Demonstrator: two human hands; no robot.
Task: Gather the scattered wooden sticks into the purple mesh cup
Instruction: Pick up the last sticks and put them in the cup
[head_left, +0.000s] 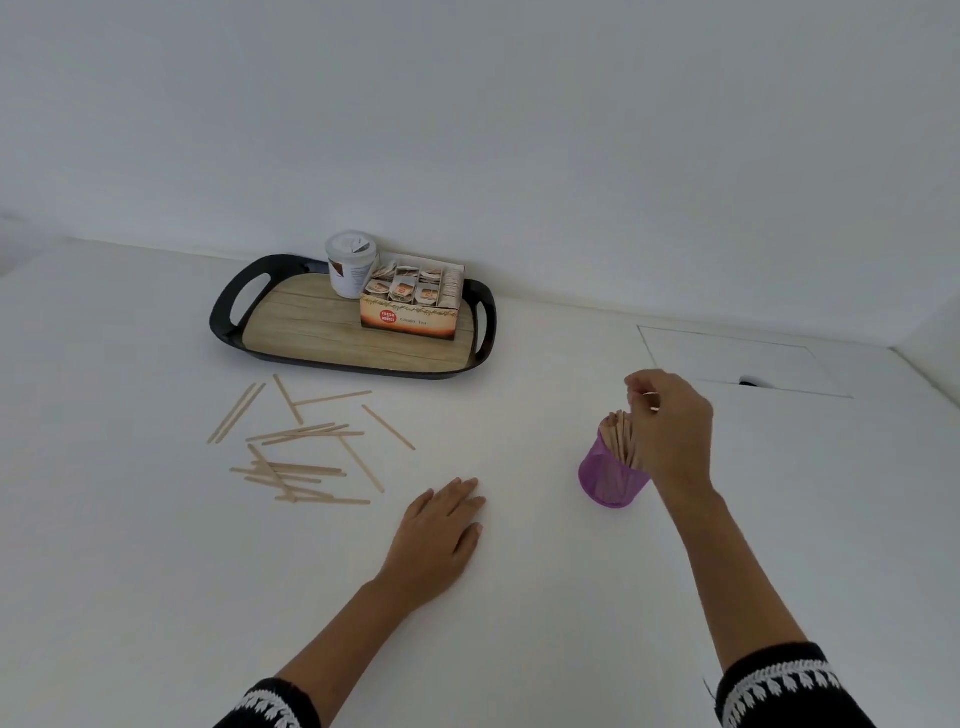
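White table (519, 597), loose wooden sticks (296, 452)

Black sleeves (774, 680) with white leaf-patterned trim.

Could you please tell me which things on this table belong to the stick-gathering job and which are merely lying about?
Part of the job:
- purple mesh cup, already holding sticks
- scattered wooden sticks on the table
- right hand at the cup
- left hand flat on the table

Just lying about:
- black tray
- tea box
- white jar
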